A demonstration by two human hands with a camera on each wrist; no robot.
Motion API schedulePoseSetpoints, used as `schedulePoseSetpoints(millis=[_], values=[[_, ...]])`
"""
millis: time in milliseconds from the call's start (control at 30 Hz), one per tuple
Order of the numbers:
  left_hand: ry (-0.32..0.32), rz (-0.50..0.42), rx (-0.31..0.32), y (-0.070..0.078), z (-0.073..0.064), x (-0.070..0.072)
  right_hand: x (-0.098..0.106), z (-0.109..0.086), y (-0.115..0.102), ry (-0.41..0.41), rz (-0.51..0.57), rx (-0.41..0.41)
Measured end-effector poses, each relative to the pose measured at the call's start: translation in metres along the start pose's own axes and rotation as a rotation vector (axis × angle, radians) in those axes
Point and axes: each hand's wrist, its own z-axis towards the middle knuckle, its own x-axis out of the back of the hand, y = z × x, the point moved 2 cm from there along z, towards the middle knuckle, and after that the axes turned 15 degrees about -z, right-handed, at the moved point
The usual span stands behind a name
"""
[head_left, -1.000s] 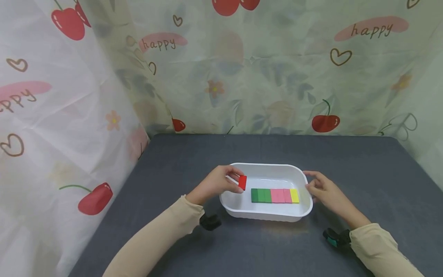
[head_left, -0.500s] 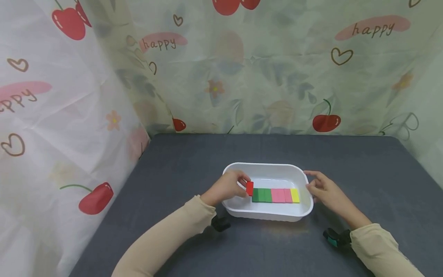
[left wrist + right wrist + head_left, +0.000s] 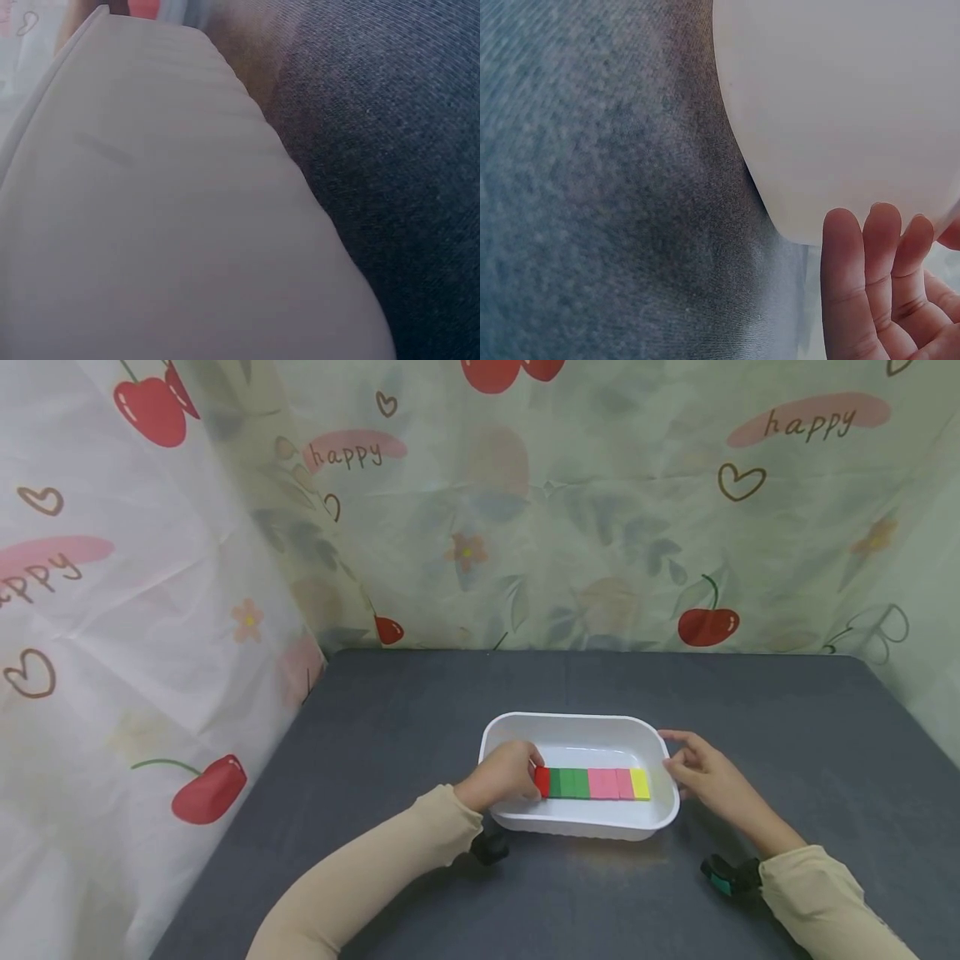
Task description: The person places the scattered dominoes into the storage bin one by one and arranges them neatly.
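A white plastic tray [image 3: 577, 823] holds a straight row of flat coloured blocks, side by side. From left to right come a red block [image 3: 542, 782], green blocks [image 3: 569, 783], pink blocks [image 3: 609, 783] and a yellow block [image 3: 640, 783]. My left hand [image 3: 504, 772] reaches over the tray's left side and pinches the red block against the row's green end. At the tray's right end, my right hand [image 3: 693, 766] holds the rim. In the right wrist view its fingers [image 3: 842, 247] lie along the tray's outer wall; the thumb shows only partly.
The tray stands on a dark grey table [image 3: 420, 710]. A pale curtain [image 3: 570, 527] printed with cherries, hearts and words hangs behind and to the left. In the left wrist view the tray's side wall [image 3: 165, 187] fills much of the picture, hiding most of the left hand.
My left hand has moved right and down with the red block, from above the tray's left side to the row's left end. My right hand has stayed at the rim.
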Motion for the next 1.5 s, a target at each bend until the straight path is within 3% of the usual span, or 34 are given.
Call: schedulePoseSetpoints(millis=[400, 667, 1300, 1500], values=[[0.031, 0.165, -0.019, 0.0004, 0.0017, -0.0029, 0.0004, 0.0, 0.0015, 0.004, -0.006, 0.011], [0.037, 0.228, -0.028, -0.0003, 0.0017, -0.0047, 0.0002, -0.0005, 0.0008, -0.003, -0.004, 0.013], [0.046, 0.305, -0.047, 0.0033, -0.001, -0.0067, 0.0011, -0.0011, -0.0016, 0.0, -0.01, 0.006], [0.044, 0.29, -0.025, 0.0026, -0.0005, -0.007, 0.0013, -0.0015, -0.0004, 0.001, -0.002, 0.015]])
